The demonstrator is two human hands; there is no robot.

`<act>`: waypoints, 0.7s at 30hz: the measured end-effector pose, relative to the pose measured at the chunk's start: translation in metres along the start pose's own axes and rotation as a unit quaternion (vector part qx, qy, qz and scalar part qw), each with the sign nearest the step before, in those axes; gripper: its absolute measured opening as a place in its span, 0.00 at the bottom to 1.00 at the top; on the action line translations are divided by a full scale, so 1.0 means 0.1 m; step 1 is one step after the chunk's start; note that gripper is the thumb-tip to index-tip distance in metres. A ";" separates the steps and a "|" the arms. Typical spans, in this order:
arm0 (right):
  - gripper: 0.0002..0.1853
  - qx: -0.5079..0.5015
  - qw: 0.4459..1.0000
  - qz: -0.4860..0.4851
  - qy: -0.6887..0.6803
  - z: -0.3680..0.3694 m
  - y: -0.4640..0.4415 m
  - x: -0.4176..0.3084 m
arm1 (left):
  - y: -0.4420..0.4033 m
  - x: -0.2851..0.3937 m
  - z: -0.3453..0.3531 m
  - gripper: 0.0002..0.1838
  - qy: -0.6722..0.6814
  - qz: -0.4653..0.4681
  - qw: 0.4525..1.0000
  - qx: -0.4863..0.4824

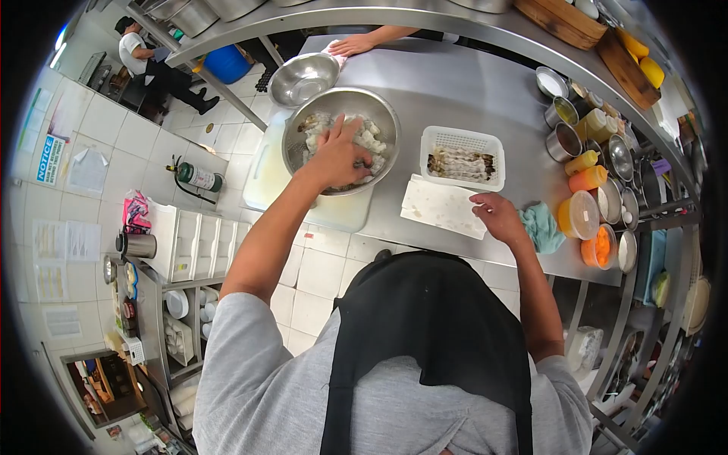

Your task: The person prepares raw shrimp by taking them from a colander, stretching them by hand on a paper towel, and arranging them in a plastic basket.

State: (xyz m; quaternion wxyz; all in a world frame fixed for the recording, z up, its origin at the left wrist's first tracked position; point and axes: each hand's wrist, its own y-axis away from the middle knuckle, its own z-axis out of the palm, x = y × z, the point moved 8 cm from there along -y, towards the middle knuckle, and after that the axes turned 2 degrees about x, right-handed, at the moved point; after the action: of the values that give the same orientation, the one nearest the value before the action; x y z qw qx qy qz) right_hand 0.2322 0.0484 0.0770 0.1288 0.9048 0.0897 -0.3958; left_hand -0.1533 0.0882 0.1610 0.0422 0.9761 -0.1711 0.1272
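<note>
Loosely, the left hand (pixel 338 158) splays over shrimp (pixel 370 139); the right hand (pixel 499 215) curls by a white sheet (pixel 441 205), grip unclear.

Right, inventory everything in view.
Table: 1, silver, centre
Large bowl: 1, silver, table's left
Smaller bowl: 1, silver, beyond large bowl
Cutting board: at least 1, pale, under large bowl
Basket: 1, white, centre
Shrimp: many, greyish, large bowl and basket
Sheet: 1, white, before basket
Cloth: 1, teal, right of sheet
Containers: many, mixed, table's right
Shelf items: uncounted, mixed, around edges
Extinguisher: 1, green, left side
Co-worker: 1, white top, upper left
Another person's hand: 1, far table edge
Apron: 1, black, worn
Left hand: 1, bare, in large bowl
Right hand: 1, bare, by sheet
</note>
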 end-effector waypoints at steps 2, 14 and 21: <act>0.18 -0.006 1.000 0.000 0.005 0.04 -0.01 0.00 | -0.03 -0.02 0.01 0.10 0.016 -0.011 1.000 -0.002; 0.19 -0.001 1.000 0.030 -0.001 0.01 0.11 0.29 | 0.05 -0.11 -0.15 0.07 0.103 -0.007 0.987 0.121; 0.18 -0.021 0.999 0.034 0.004 0.01 0.14 0.29 | 0.31 -0.43 -0.31 0.09 0.284 -0.040 0.940 0.185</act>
State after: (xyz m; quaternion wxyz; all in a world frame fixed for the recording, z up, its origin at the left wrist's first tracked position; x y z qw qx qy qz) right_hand 0.2548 0.0369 0.0574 0.1607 0.9060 0.0672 -0.3859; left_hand -0.2105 0.0771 0.1811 -0.0873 0.8958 -0.0865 0.4271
